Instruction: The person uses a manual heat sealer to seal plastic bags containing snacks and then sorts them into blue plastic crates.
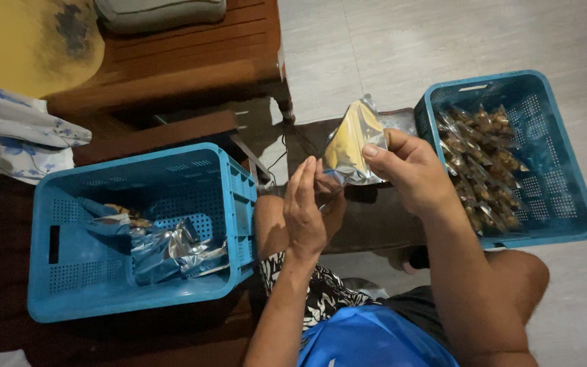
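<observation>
I see the small silver foil pouch with a yellow face [351,144] at the centre of the frame, pinched along its right edge by my right hand [407,170] — thumb over the front, fingers behind. My left hand [307,207] is open and flat, fingertips just touching the pouch's lower corner. I judge the pouch light, crinkly and slick — best held by a sealed edge. Blue perforated plastic crates sit lower left [69,285] and right [565,197], holding similar packets.
</observation>
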